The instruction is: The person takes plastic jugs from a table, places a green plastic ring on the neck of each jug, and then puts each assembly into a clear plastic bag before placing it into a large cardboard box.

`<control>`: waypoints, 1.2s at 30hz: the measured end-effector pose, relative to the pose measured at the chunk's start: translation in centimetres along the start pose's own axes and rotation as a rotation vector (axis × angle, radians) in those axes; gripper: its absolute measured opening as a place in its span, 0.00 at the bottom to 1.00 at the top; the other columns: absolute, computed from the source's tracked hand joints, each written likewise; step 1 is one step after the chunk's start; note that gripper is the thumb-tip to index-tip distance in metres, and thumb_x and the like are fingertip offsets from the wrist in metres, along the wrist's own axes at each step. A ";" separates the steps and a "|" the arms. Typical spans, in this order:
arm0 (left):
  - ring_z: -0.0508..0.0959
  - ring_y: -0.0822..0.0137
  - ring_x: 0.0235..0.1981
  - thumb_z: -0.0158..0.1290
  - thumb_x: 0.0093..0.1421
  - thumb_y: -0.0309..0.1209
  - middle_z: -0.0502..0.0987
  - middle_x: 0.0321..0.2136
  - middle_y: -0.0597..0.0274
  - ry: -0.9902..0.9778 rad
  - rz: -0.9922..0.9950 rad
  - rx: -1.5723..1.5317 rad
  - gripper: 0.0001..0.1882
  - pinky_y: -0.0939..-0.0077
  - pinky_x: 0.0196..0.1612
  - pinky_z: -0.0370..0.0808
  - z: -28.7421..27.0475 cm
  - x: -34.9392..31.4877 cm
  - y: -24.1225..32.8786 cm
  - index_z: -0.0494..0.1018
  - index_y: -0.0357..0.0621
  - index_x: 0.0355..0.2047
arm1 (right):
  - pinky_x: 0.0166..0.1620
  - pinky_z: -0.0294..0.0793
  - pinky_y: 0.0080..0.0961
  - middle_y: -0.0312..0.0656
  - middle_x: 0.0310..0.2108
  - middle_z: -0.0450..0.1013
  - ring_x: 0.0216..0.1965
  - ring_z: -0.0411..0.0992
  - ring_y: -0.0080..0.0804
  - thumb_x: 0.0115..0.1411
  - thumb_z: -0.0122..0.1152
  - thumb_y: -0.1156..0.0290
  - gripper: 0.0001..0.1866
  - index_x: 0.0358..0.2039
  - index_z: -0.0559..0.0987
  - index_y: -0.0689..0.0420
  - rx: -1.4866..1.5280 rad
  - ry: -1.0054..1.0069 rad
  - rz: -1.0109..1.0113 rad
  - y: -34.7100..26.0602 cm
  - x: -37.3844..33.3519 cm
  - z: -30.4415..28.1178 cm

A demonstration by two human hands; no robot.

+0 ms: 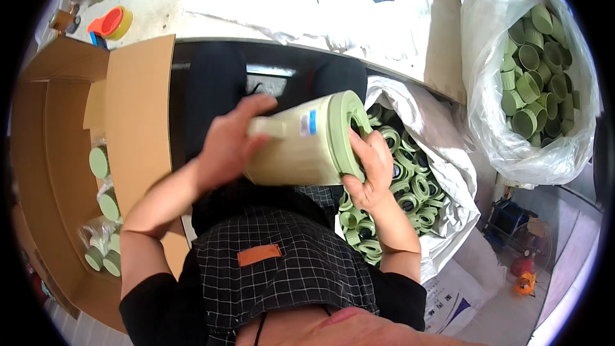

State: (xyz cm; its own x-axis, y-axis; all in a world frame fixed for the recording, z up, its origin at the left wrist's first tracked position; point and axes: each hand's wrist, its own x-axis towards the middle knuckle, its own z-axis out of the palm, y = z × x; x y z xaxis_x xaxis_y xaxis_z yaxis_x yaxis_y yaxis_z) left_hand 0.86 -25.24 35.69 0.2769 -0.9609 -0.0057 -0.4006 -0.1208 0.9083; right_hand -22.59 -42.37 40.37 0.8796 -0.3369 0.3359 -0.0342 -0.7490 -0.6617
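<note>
A large pale cream-green plastic canister lies on its side across my lap, with a blue-and-white label on its wall. Its light green lid ring faces right. My left hand, somewhat blurred, grips the canister's left end. At the other end my right hand is closed on the lid ring, fingers reaching into its opening and thumb against the lower rim. Beside my right arm, a white sack holds many similar green rings with dark parts among them.
On the left stands an open cardboard box with several bagged green-ended pieces. A clear plastic bag of green cups is at far right. The white worktable ahead carries plastic sheeting and a tape roll.
</note>
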 end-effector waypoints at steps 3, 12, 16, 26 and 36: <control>0.80 0.48 0.45 0.59 0.58 0.37 0.74 0.53 0.45 -0.043 -0.041 0.157 0.34 0.60 0.46 0.79 4.2 -2.3 3.6 0.62 0.39 0.62 | 0.44 0.70 0.37 0.50 0.32 0.68 0.37 0.70 0.47 0.67 0.51 0.60 0.23 0.51 0.74 0.68 0.147 0.087 0.529 2.9 1.6 0.9; 0.78 0.44 0.42 0.55 0.61 0.35 0.62 0.65 0.46 -0.072 0.045 0.150 0.27 0.57 0.43 0.76 5.0 -3.0 3.0 0.66 0.40 0.59 | 0.47 0.71 0.34 0.47 0.37 0.73 0.39 0.72 0.40 0.66 0.55 0.54 0.28 0.57 0.74 0.65 0.292 0.000 0.535 4.8 2.6 0.1; 0.74 0.50 0.41 0.49 0.63 0.32 0.66 0.61 0.45 -0.033 0.290 0.062 0.19 0.61 0.48 0.72 0.5 0.0 2.8 0.72 0.37 0.53 | 0.65 0.55 0.37 0.51 0.58 0.66 0.62 0.61 0.45 0.68 0.45 0.47 0.34 0.65 0.65 0.62 0.183 -0.016 0.344 6.6 3.6 -0.8; 0.77 0.65 0.28 0.59 0.55 0.27 0.78 0.27 0.60 0.371 0.431 0.314 0.03 0.67 0.34 0.74 -5.1 14.4 8.0 0.80 0.42 0.29 | 0.66 0.53 0.39 0.53 0.60 0.62 0.62 0.59 0.48 0.65 0.49 0.44 0.37 0.63 0.66 0.60 0.267 -0.128 0.310 8.2 4.1 -0.8; 0.80 0.57 0.31 0.52 0.64 0.34 0.82 0.29 0.51 0.263 -0.240 0.255 0.14 0.67 0.40 0.76 -7.2 28.0 -13.2 0.79 0.34 0.37 | 0.49 0.70 0.24 0.38 0.37 0.71 0.42 0.71 0.27 0.65 0.58 0.60 0.16 0.43 0.78 0.62 0.781 -0.022 0.621 11.4 6.1 0.2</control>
State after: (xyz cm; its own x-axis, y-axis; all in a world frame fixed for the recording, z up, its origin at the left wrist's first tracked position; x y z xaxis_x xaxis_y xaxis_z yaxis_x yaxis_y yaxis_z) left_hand 20.20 -48.78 26.52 0.5884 -0.8058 -0.0673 -0.4913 -0.4223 0.7617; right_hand -17.53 -52.86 34.80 0.8203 -0.5252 -0.2265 -0.1764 0.1444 -0.9737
